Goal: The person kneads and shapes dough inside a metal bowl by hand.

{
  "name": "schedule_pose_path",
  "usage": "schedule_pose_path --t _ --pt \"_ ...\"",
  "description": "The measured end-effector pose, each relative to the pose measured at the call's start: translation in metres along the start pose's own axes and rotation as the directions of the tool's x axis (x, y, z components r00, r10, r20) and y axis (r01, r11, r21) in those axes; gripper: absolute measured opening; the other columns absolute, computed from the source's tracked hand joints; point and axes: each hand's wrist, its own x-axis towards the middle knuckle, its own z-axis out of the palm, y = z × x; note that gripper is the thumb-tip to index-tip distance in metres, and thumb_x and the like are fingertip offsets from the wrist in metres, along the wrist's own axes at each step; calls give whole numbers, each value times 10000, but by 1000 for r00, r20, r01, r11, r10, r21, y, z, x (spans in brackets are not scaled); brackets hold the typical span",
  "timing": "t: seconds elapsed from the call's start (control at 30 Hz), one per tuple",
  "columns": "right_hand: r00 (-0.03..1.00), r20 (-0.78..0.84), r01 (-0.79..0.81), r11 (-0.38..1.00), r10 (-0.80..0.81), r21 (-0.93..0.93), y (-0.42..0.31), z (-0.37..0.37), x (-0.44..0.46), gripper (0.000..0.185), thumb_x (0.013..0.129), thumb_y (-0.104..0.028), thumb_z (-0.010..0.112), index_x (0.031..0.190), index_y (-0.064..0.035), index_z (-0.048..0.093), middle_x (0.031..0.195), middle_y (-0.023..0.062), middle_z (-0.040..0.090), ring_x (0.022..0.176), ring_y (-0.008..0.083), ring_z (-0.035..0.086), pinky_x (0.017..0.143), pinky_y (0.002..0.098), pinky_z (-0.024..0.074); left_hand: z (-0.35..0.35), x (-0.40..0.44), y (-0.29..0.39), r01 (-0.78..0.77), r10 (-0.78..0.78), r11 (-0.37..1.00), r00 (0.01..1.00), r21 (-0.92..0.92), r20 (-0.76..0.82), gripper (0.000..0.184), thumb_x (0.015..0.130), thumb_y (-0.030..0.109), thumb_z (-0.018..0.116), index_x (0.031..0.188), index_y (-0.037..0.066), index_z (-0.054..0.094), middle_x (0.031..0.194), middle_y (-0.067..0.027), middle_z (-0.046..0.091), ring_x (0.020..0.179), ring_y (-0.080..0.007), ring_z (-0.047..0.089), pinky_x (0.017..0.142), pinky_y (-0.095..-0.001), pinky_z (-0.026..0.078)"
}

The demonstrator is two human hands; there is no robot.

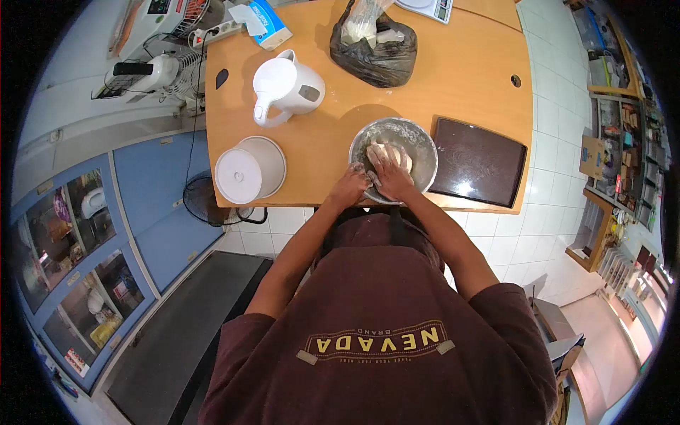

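Note:
A metal mixing bowl (428,157) dusted with flour stands at the table's front edge. Inside it lies a pale lump of dough (406,163), partly covered by my right hand (388,168), whose fingers stretch flat over the dough. Both hands carry flour. My left hand (353,183) is closed around the near left part of the bowl's rim. Some of the dough is hidden beneath the right hand.
A dark baking tray (482,159) lies right of the bowl. On the left are a white lidded tub (273,166) and a white electric kettle (301,88). Farther back sit a black plastic bag (386,67), a scale (428,7) and a tissue box (273,28).

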Motion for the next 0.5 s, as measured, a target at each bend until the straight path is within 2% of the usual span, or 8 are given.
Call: schedule_pose_path --t 0.07,0.1,0.17,0.2,0.3,0.4,0.5 --pt "999 -38 -1 1000 2 31 4 3 3 708 976 -415 476 1577 -203 167 1637 76 164 1499 361 144 1157 664 87 12 -3 3 -21 21 1000 999 1 -24 415 744 277 772 1112 109 683 1165 -102 672 1213 -286 556 1162 -465 260" --pt "995 -99 13 999 -8 48 15 1 50 696 976 -413 477 1569 -197 184 1630 81 183 1494 361 163 1157 663 90 1 11 -32 27 -23 997 998 77 -57 413 745 290 773 1108 113 687 1166 -92 673 1217 -282 552 1160 -466 261" --pt "995 -97 -5 995 15 102 24 -9 71 672 977 -409 479 1553 -185 217 1618 90 222 1484 362 201 1157 659 95 -9 19 -33 97 -88 990 993 103 -82 410 746 316 775 1099 123 695 1167 -72 673 1224 -274 544 1156 -469 263" --pt "987 -161 28 988 -3 153 32 -15 84 715 951 -447 520 1541 -173 223 1604 109 253 1477 367 224 1150 669 86 -16 25 -38 103 -94 988 992 119 -81 406 745 323 777 1092 127 699 1168 -66 674 1233 -272 537 1155 -469 263" --pt "994 41 -107 941 99 322 36 -20 70 761 931 -555 521 1541 -175 270 1587 147 282 1438 411 281 1169 592 172 -17 21 -15 109 -107 990 994 90 -25 394 742 336 782 1077 139 712 1164 -54 676 1257 -265 518 1152 -466 262" --pt "995 -21 -58 763 93 644 61 -16 64 689 895 -505 600 1429 -101 438 1457 213 433 1268 470 467 1101 529 340 -12 11 -3 115 -116 991 993 69 14 387 742 335 784 1073 146 720 1144 -52 683 1263 -262 513 1149 -463 264" --pt "966 -79 -203 912 246 357 60 -9 58 559 874 -421 649 1282 -52 549 1301 261 513 1108 476 560 991 505 444 -6 11 -2 112 -112 993 994 48 -4 389 739 336 785 1070 143 722 1107 -53 693 1244 -268 528 1144 -465 273"
